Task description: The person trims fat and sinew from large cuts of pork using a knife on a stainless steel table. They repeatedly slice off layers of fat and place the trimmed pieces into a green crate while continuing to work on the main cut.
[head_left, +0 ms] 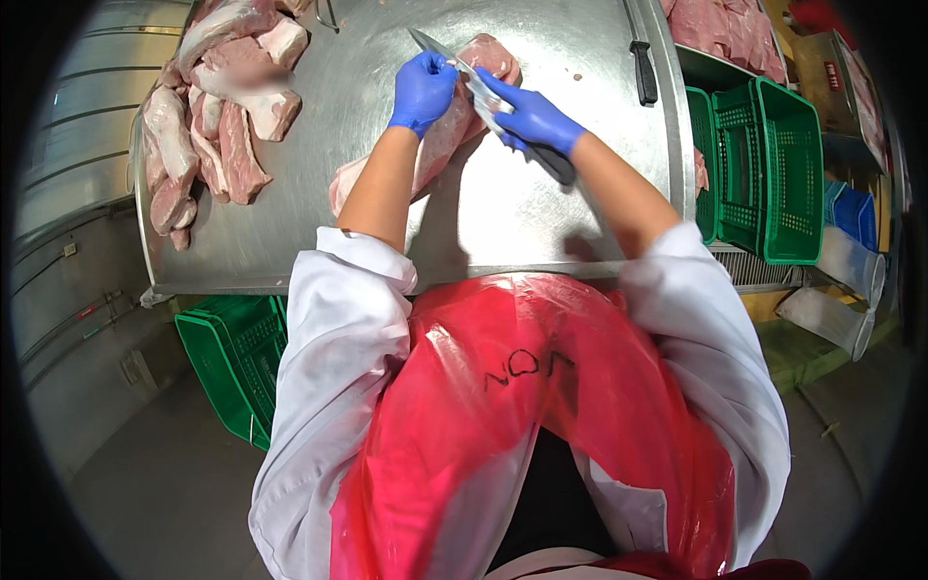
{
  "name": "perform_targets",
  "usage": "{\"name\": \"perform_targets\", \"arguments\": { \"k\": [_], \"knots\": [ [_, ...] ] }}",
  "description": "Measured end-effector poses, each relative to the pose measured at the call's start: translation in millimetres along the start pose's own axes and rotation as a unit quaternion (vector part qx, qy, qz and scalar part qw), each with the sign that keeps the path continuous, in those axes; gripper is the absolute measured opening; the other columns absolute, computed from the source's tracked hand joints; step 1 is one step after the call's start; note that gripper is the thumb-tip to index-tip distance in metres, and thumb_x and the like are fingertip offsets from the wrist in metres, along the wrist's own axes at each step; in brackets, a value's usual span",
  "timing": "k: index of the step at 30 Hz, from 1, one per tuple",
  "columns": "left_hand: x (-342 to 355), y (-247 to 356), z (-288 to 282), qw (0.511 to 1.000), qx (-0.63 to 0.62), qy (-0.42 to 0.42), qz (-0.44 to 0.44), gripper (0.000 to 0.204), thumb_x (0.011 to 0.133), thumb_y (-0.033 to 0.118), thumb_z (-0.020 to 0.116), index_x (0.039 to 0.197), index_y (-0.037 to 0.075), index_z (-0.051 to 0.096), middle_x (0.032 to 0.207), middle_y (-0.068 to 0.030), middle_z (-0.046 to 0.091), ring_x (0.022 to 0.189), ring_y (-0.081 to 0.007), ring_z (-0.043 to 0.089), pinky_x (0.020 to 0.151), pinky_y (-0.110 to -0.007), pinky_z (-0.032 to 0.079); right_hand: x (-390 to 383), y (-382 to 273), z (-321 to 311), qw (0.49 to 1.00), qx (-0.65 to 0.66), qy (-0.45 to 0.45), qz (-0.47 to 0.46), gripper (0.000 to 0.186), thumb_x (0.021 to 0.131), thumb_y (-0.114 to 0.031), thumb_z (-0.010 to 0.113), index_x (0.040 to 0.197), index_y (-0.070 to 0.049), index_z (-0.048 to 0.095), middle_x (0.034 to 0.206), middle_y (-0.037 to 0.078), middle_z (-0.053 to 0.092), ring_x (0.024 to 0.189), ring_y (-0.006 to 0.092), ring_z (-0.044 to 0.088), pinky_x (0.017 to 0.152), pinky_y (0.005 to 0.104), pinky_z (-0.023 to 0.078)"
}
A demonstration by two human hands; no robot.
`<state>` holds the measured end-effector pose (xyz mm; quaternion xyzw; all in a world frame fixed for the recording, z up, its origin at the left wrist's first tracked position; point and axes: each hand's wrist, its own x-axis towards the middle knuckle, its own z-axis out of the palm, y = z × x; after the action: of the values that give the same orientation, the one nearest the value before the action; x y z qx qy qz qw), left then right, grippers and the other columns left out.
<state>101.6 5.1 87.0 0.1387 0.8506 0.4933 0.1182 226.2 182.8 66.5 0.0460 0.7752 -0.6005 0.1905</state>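
A long piece of pale pink meat (440,145) lies slantwise on the metal table in front of me. Over its far end, my right hand (536,121), in a blue glove, grips a knife (435,44). The blade points to the far left, and the black handle end shows below the palm. Something whitish (483,100) lies along the fingers, too unclear to name. My left hand (423,94), also gloved in blue, is closed in a pinch beside the blade, above the meat. What its fingertips hold is too small to make out.
Several pieces of meat (217,106) are heaped on the table's (319,126) left side. Another black-handled knife (643,75) lies near the right edge. Green crates (768,174) stand at the right, more (227,362) below the left edge. A tray of meat (725,37) sits far right.
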Motion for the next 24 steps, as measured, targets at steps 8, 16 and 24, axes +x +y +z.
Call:
{"name": "perform_targets", "arguments": {
  "k": [8,16,24],
  "knots": [
    [0,-18,-20,0.998,-0.049,0.025,-0.009,0.018,0.092,0.016,0.072,0.084,0.001,0.067,0.069,-0.0022,0.064,0.062,-0.0086,0.055,0.059,-0.028,0.046,-62,2,-8,0.996,0.006,-0.082,0.031,0.070,0.102,-0.014,0.049,0.163,-0.037,0.024,0.074,0.006,0.066,0.058,0.0139,0.065,0.061,0.0316,0.059],
    [-16,-20,-36,0.989,-0.146,0.036,-0.012,0.010,0.095,0.011,0.069,0.093,0.002,0.067,0.078,-0.0009,0.061,0.067,-0.0086,0.055,0.061,-0.025,0.046,-36,-21,13,0.993,-0.063,-0.090,0.046,0.070,0.103,-0.024,0.049,0.164,-0.040,0.017,0.076,0.009,0.063,0.064,0.0170,0.063,0.066,0.0337,0.057],
    [-67,-97,-94,0.951,0.282,0.041,0.117,0.037,0.082,0.020,0.075,0.112,0.003,0.064,0.089,-0.0173,0.070,0.082,-0.0364,0.067,0.078,-0.045,0.053,-153,36,-2,1.000,0.004,0.006,-0.028,0.071,0.100,-0.011,0.053,0.164,-0.026,0.026,0.073,0.004,0.064,0.058,0.0115,0.061,0.054,0.0276,0.055]
  ]
}}
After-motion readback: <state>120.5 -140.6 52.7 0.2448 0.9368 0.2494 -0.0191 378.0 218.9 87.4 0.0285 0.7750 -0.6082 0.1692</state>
